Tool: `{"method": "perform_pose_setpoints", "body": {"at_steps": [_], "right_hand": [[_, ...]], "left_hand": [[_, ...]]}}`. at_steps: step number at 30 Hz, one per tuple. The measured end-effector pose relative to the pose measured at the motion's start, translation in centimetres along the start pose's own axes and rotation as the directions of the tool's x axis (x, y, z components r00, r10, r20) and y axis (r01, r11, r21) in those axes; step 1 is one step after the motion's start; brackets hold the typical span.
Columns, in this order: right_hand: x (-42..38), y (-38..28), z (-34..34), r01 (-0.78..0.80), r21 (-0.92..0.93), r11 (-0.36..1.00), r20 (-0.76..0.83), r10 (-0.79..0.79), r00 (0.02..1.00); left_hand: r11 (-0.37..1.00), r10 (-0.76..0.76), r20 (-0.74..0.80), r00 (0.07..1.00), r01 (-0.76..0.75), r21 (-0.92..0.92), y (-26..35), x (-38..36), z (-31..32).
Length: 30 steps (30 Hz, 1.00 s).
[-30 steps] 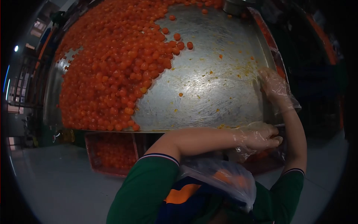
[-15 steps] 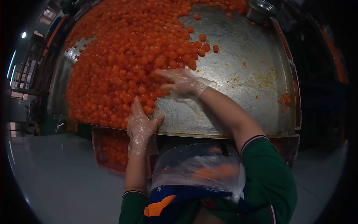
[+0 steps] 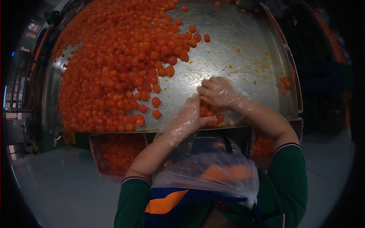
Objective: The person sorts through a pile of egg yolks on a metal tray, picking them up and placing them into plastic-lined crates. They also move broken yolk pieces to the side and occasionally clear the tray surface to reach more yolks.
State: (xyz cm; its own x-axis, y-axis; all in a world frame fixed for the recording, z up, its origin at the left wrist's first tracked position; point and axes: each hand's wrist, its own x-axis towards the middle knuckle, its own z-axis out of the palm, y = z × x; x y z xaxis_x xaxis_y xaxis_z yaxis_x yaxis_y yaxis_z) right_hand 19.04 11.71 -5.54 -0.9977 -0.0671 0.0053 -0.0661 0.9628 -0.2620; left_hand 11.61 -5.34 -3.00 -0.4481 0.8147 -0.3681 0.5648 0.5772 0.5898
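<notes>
Round, glossy orange balls that look like egg yolks (image 3: 110,72) lie in a wide heap over the left side of a metal tray table (image 3: 228,49). Near its front edge, both hands in clear plastic gloves cup a small cluster of egg yolks (image 3: 208,111). My left hand (image 3: 186,118) curves round the cluster from the left, thumb at the near side, slightly blurred. From the right and above, my right hand (image 3: 219,92) bends its fingers over the same yolks. The hands partly hide the cluster.
Crates with more yolks stand beneath the front edge, one at left (image 3: 118,152) and one at right (image 3: 262,146). A metal bowl (image 3: 249,3) is partly visible at the top. Several yolk pieces (image 3: 284,83) lie by the right rim.
Both hands have moved right, away from the heap's edge, and come together with several egg yolks between them. The heap's near right edge has pulled back, leaving a few loose yolks.
</notes>
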Motion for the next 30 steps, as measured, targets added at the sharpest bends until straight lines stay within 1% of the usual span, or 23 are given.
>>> {"method": "perform_pose_setpoints", "body": {"at_steps": [1, 3, 4, 5, 6, 7, 8, 12, 13, 15, 17, 18, 19, 20, 21, 22, 23, 25, 26, 27, 28, 29, 30], "right_hand": [[-1.2, 1.2, -0.4, -0.086, -0.022, 0.996, -0.047, 0.085, 0.995], [-3.4, 3.1, -0.3, -0.202, 0.011, 0.979, -0.167, 0.201, 0.965], [-5.0, 4.0, 0.2, -0.251, -0.005, 0.968, -0.244, 0.242, 0.939], [-5.7, 5.1, -0.3, -0.326, 0.337, 0.883, -0.093, 0.376, 0.922], [-6.2, 4.3, -1.8, -0.373, 0.623, 0.688, -0.069, 0.523, 0.85], [-6.6, 3.5, -3.0, -0.342, 0.841, 0.419, -0.007, 0.64, 0.768], [-7.2, 5.3, -1.7, -0.24, 0.858, 0.455, -0.15, 0.668, 0.729], [-9.8, 5.2, -4.1, -0.39, 0.797, 0.462, -0.151, 0.777, 0.611], [-10.5, 5.1, -4.1, -0.392, 0.799, 0.456, -0.149, 0.782, 0.605], [-11.3, 4.7, -4.1, -0.593, 0.309, 0.744, -0.257, 0.666, 0.701], [-10.9, 4.3, -3.3, -0.59, 0.216, 0.778, -0.299, 0.628, 0.718], [-10.4, 4.1, -3.0, -0.582, 0.115, 0.805, -0.335, 0.583, 0.74], [-9.3, 3.6, -3.1, -0.581, 0.118, 0.805, -0.335, 0.584, 0.74], [-7.9, 3.0, -3.4, -0.629, 0.476, 0.615, -0.096, 0.747, 0.658], [-7.2, 2.6, -3.6, -0.631, 0.72, 0.289, 0.197, 0.787, 0.585], [-7.5, 1.3, -3.4, -0.503, 0.073, 0.861, -0.193, 0.507, 0.84], [-6.8, 1.4, -3.7, -0.503, 0.075, 0.861, -0.19, 0.508, 0.84], [-5.0, 2.8, -4.9, -0.766, 0.4, 0.502, 0.372, 0.675, 0.637], [-5.1, 3.7, -4.3, -0.767, 0.397, 0.504, 0.37, 0.677, 0.636], [-5.4, 4.7, -3.0, -0.678, 0.298, 0.672, 0.243, 0.633, 0.735], [-5.7, 5.2, -2.5, -0.568, 0.172, 0.805, 0.126, 0.554, 0.823], [-6.1, 5.8, -2.1, -0.608, 0.253, 0.753, 0.101, 0.604, 0.79], [-6.6, 5.4, -2.5, -0.608, 0.257, 0.751, 0.098, 0.606, 0.789]], "left_hand": [[0.985, 0.148, -0.073, 0.986, -0.153, -0.082, 1.3, 0.7, -0.2], [0.987, 0.146, -0.005, 0.989, -0.145, 0.075, 3.8, 0.9, -2.7], [0.969, 0.14, -0.078, 0.987, -0.12, 0.215, 3.3, 2.3, -3.5], [0.926, 0.219, -0.184, 0.958, -0.144, 0.348, 2.6, 3.4, -4.8], [0.871, 0.302, -0.283, 0.91, -0.143, 0.47, 1.6, 4.7, -6.1], [0.889, 0.222, -0.349, 0.91, -0.042, 0.457, 0.5, 6.6, -6.7], [0.895, 0.136, -0.423, 0.896, 0.072, 0.439, -0.6, 8.2, -6.9], [0.858, 0.05, -0.303, 0.952, 0.115, 0.501, -3.0, 10.2, -6.1], [0.911, 0.064, -0.33, 0.942, 0.08, 0.405, -3.7, 10.4, -5.6], [0.95, 0.074, -0.352, 0.933, 0.042, 0.31, -3.6, 10.3, -5.6], [0.983, -0.181, -0.173, 0.968, 0.183, -0.007, -1.1, 9.5, -7.0], [0.983, -0.18, -0.174, 0.968, 0.182, -0.001, -0.7, 9.7, -6.7], [0.991, 0.018, -0.211, 0.977, 0.011, 0.134, -0.4, 10.3, -6.2], [0.951, 0.213, -0.219, 0.952, -0.151, 0.269, -0.1, 10.9, -5.5], [0.867, 0.4, -0.198, 0.895, -0.299, 0.399, 0.3, 11.4, -4.9], [0.842, 0.463, -0.19, 0.866, -0.363, 0.399, 1.1, 11.9, -4.2], [0.812, 0.526, -0.184, 0.83, -0.427, 0.398, 2.1, 12.3, -3.3], [0.782, 0.53, -0.162, 0.832, -0.406, 0.473, 5.0, 11.8, -1.9], [0.783, 0.445, -0.078, 0.892, -0.345, 0.517, 5.2, 12.8, -0.9], [0.783, 0.447, -0.08, 0.891, -0.346, 0.516, 5.5, 12.8, -1.0], [0.82, 0.346, -0.009, 0.938, -0.298, 0.489, 6.0, 12.6, -1.4], [0.849, 0.242, 0.066, 0.968, -0.245, 0.469, 6.3, 12.6, -1.6], [0.846, 0.243, 0.068, 0.968, -0.246, 0.472, 6.1, 12.7, -1.8]]}}
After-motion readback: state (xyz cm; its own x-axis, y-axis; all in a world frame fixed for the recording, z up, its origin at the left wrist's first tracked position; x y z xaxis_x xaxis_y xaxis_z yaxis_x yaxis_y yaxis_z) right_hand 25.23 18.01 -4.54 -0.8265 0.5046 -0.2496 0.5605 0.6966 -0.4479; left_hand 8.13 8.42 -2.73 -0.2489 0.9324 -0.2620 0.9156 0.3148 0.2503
